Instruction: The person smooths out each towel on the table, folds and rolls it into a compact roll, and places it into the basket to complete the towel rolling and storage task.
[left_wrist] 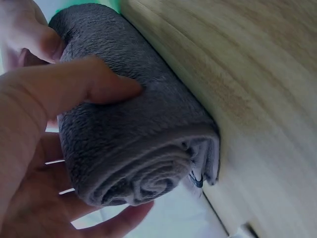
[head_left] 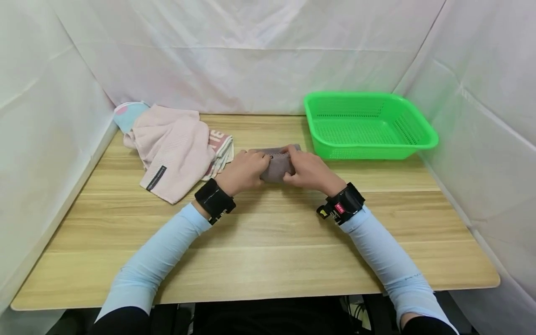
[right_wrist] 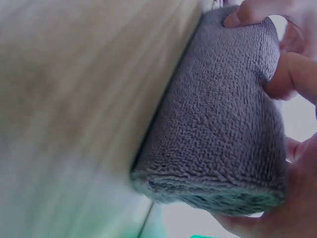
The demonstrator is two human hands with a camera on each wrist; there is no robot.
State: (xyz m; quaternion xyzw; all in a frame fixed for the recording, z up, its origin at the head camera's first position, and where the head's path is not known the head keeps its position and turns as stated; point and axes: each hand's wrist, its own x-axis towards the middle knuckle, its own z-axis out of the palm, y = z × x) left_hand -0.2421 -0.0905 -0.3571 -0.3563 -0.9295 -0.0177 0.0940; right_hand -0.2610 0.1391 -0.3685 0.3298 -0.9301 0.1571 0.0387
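A grey towel (head_left: 276,170) lies rolled up on the wooden table, with both hands on it. My left hand (head_left: 244,172) grips its left part, thumb on the near side and fingers round the far side. At the other end, my right hand (head_left: 311,170) holds the roll, thumb and fingers curved about it. In the left wrist view the spiral layers of the towel's end (left_wrist: 153,181) show, with a loose edge beside the tabletop. The right wrist view shows the towel's nubby outer face (right_wrist: 218,109) and its flattened other end.
Left of the hands lies a heap of towels: a pale pink one (head_left: 180,144) with a dark label, a red-and-white patterned one (head_left: 220,149) and a light blue one (head_left: 130,115). A green plastic basket (head_left: 372,152) stands at the back right. White curtains (head_left: 259,79) enclose the table (head_left: 259,265).
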